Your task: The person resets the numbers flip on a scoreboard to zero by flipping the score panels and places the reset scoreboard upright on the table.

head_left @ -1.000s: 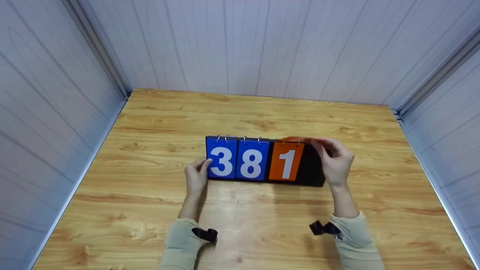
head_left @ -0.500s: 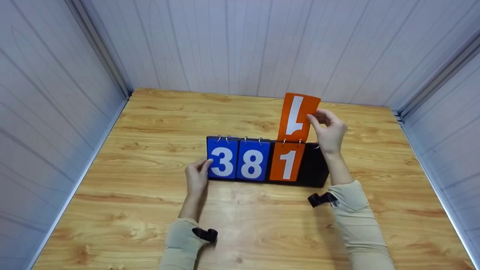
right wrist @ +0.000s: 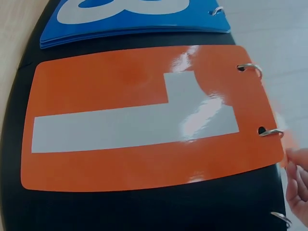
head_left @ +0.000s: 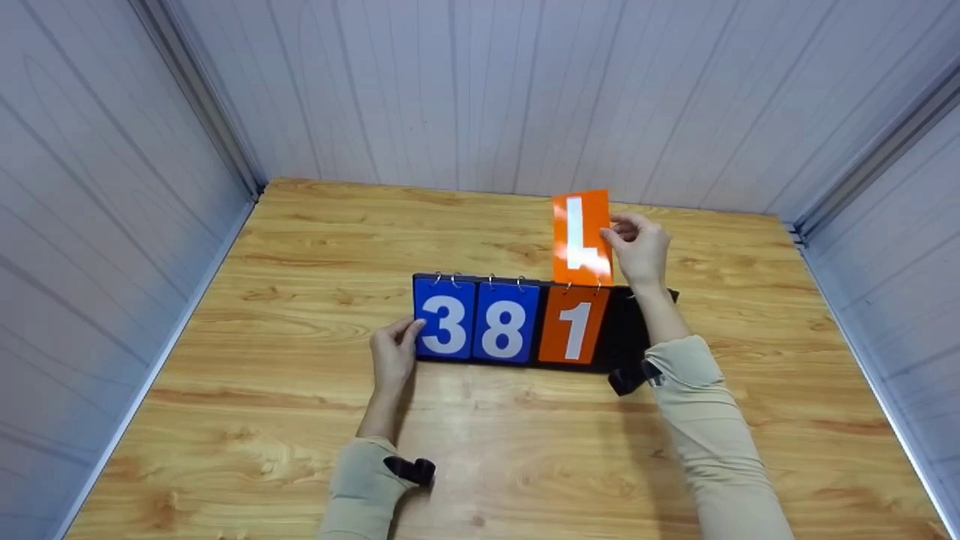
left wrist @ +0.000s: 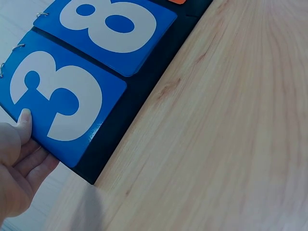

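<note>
A black flip scoreboard (head_left: 622,337) stands on the table, with a blue 3 card (head_left: 427,345), a blue 8 card (head_left: 484,300) and an orange 1 card (head_left: 551,345) on metal rings. My left hand (head_left: 391,356) grips its left end, thumb on the front of the 3 card and fingers behind. Above the top edge, a second orange card (head_left: 562,247) showing an upside-down 1 is turned up on the rings. My right hand (head_left: 641,251) pinches that card's right edge. In the right wrist view, only part of the right hand (right wrist: 298,183) shows, beyond the rings.
The scoreboard's rightmost section is bare black, with a loose ring (right wrist: 281,219) at its top. Under everything lies a wood-grain table (head_left: 480,450), enclosed by pale panel walls (head_left: 487,90) at the back and both sides.
The right hand has lifted the orange card from behind the top edge up over the rings, then shifted it slightly left and turned it more upright. The left hand has stayed in place.
</note>
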{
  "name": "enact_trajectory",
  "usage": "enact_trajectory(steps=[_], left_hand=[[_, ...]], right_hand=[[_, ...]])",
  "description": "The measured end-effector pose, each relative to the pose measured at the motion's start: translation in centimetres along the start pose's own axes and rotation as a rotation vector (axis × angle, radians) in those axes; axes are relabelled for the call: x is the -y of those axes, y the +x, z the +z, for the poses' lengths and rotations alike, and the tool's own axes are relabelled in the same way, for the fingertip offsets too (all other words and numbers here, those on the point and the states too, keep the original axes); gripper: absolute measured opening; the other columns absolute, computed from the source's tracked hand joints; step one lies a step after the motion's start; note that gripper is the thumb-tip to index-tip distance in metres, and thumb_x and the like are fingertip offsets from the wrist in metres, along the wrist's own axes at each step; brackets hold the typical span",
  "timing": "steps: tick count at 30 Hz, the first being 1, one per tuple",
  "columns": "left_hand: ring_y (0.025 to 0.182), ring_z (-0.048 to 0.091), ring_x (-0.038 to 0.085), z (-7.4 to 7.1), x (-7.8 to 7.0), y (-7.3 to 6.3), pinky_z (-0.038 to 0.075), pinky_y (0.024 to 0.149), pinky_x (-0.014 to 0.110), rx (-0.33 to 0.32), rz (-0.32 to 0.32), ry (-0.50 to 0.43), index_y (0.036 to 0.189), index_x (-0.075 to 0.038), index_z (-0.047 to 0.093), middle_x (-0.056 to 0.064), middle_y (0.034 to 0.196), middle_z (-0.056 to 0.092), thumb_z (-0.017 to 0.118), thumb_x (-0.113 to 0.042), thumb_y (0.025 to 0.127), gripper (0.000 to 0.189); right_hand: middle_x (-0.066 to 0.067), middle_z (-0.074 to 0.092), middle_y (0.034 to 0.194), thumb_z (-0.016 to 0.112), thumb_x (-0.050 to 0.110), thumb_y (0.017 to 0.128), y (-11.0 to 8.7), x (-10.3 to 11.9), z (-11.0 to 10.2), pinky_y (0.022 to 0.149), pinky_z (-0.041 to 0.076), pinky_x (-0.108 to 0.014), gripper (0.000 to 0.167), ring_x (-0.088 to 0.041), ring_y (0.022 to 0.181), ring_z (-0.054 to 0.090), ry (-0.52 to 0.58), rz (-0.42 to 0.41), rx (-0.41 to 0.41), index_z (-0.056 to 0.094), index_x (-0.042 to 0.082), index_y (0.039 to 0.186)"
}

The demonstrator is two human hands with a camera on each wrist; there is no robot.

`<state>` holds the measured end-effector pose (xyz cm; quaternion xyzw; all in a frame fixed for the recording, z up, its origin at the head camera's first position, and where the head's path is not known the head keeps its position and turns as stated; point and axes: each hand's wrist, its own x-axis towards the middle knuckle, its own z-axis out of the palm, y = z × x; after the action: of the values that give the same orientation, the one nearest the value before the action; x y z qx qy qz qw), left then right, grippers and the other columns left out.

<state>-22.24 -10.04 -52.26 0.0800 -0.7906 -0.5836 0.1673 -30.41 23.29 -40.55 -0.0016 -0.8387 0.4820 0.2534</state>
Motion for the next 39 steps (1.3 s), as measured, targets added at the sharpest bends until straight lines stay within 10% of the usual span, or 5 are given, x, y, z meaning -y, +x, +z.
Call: enact_trajectory(steps=[9, 15, 22, 39], left_hand=[[0.101, 0.077, 0.045, -0.2, 0.1, 0.1, 0.065, 0.083, 0.036, 0.000, 0.000, 0.004, 0.107, 0.018, 0.077, 0.035, 0.107, 0.077, 0.072, 0.005, 0.101, 0.016], [0.098, 0.077, 0.043, -0.2, 0.1, 0.1, 0.052, 0.074, 0.010, -0.006, 0.012, -0.006, 0.106, 0.018, 0.077, 0.035, 0.105, 0.077, 0.073, 0.005, 0.100, 0.015], [0.081, 0.072, 0.018, -0.4, 0.1, 0.1, 0.048, 0.068, 0.008, -0.001, 0.019, -0.007, 0.104, 0.018, 0.077, 0.034, 0.101, 0.078, 0.072, 0.005, 0.100, 0.015], [0.095, 0.077, 0.040, -0.4, 0.2, 0.2, 0.048, 0.072, 0.006, -0.011, 0.021, -0.021, 0.107, 0.018, 0.077, 0.036, 0.106, 0.076, 0.072, 0.006, 0.100, 0.015]], right_hand=[[-0.035, 0.077, 0.104, 0.077, -0.004, 0.097, 0.0, -0.8, -0.1, 0.067, 0.045, -0.002, 0.022, 0.013, 0.069, 0.055, -0.053, 0.070, 0.086, 0.076, -0.016, 0.116], [-0.036, 0.077, 0.099, 0.073, -0.006, 0.098, -1.5, -0.5, -0.2, 0.067, 0.046, -0.002, 0.019, 0.018, 0.065, 0.052, 0.022, 0.002, 0.023, 0.074, -0.019, 0.112], [-0.036, 0.076, 0.096, 0.070, -0.010, 0.097, -4.8, 0.0, -0.6, 0.069, 0.050, -0.005, 0.015, 0.016, 0.068, 0.058, 0.147, -0.029, -0.083, 0.073, -0.021, 0.108], [-0.039, 0.072, 0.112, 0.066, -0.012, 0.098, -12.2, -0.6, -0.1, 0.080, 0.053, -0.007, 0.018, 0.016, 0.085, 0.061, 0.210, 0.084, -0.148, 0.069, -0.020, 0.115]])
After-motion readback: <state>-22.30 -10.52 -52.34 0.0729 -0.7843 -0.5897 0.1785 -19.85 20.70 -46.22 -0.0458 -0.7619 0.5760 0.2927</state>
